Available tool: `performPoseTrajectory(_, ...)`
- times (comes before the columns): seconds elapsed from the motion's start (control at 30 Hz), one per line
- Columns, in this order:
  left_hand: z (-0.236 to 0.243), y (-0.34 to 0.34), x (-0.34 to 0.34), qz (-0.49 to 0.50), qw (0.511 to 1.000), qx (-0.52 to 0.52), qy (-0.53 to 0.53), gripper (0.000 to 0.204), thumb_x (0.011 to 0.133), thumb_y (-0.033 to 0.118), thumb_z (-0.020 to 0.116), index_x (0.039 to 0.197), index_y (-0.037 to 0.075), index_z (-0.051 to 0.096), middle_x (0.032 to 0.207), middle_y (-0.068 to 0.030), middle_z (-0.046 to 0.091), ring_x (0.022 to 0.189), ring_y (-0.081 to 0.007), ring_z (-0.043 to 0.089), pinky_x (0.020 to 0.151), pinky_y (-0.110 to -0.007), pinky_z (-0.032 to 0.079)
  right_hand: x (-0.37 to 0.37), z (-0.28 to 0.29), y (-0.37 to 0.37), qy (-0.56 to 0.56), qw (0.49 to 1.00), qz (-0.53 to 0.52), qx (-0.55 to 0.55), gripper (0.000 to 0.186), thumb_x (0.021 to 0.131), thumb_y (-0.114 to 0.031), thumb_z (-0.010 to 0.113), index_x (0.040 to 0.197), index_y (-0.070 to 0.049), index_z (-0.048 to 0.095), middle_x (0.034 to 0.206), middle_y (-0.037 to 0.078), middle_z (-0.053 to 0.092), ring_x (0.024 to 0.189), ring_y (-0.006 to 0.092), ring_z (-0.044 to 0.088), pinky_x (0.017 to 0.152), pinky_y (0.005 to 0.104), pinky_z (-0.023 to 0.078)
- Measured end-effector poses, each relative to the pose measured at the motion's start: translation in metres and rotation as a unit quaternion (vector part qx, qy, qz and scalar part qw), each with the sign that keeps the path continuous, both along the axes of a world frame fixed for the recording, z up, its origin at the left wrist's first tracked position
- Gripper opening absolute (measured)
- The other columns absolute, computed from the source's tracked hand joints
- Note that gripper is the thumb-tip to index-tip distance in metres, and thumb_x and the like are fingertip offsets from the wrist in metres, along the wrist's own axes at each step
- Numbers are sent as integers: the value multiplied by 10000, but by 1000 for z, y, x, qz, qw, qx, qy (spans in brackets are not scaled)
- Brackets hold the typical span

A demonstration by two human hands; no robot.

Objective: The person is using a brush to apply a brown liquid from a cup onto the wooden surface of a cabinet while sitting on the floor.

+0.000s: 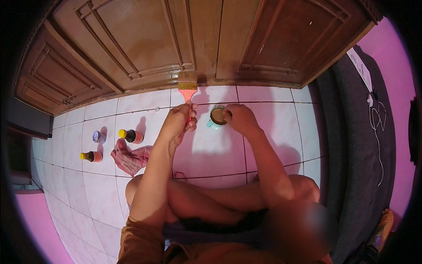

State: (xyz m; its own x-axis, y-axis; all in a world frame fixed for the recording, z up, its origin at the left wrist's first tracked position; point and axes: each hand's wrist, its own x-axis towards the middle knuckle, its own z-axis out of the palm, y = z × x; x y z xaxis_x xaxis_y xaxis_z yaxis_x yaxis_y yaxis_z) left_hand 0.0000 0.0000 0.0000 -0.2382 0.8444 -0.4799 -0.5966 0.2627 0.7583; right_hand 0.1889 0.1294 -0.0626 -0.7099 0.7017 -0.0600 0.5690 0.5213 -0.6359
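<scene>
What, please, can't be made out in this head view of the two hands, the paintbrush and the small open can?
- Pink-handled paintbrush: the left hand covers its lower handle.
- Small open teal can: the right hand hides its right side; the brown contents cannot be identified.
- Two dark yellow-capped bottles: labels too small.
- Small round tin: too small to identify.
- Dark mat: fades into the fisheye rim.
</scene>
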Motion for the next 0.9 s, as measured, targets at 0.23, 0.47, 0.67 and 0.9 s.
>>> performPoseTrajectory(0.23,0,-2,-1,8,1000,-8,16,217,981,193,458,1041,-1,535,715,5,493,547,-100,393,495,-254,314,-4,8,-10,65,997,-10,44,156,861,-159,612,921,-40,692,920,146,679,870,350,631,780,419,502)
performPoseTrajectory(0.47,-2,-1,1,0,1000,-6,17,211,985,183,446,1044,0,532,724,1,491,546,-97,392,500,-252,317,-5,0,-9,121,992,5,20,182,852,-176,573,914,-37,672,939,174,665,901,360,621,801,451,490)
performPoseTrajectory(0.67,1,0,2,-1,1000,-6,7,213,985,176,442,1052,-6,530,722,-1,491,550,-101,393,502,-250,316,-3,3,-2,32,994,-43,100,173,847,-165,566,884,-32,669,936,188,659,887,367,621,777,461,493)
performPoseTrajectory(0.9,-2,0,0,-3,1000,-8,1,223,992,178,443,1062,-17,525,715,-6,488,547,-104,389,501,-255,313,-4,-1,-4,-30,996,-15,77,170,845,-161,565,863,-32,673,909,171,664,852,352,631,772,460,496)
